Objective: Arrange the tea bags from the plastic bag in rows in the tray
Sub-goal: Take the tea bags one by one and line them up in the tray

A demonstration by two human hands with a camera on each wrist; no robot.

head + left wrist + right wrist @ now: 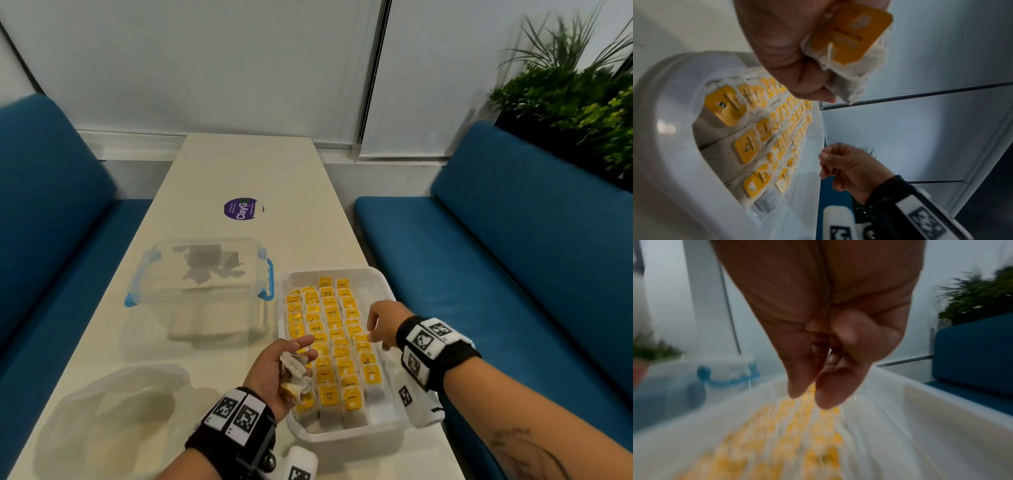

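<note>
A white tray (343,435) holds rows of tea bags with yellow tags (329,329), overlapping from the far end to the near end. My left hand (304,350) hovers over the tray's near left corner, palm up. It grips a small bunch of tea bags (294,370); one yellow tag (851,34) shows close up in the left wrist view. My right hand (376,329) hangs over the right-hand row with fingers (827,400) loosely curled downward and nothing between them. The crumpled clear plastic bag (113,421) lies at the near left of the table.
A clear lidded container with blue latches (202,274) stands left of the tray. A purple round sticker (241,209) lies flat farther back on the table. Blue benches (513,274) flank the table, and plants (582,102) stand at the far right.
</note>
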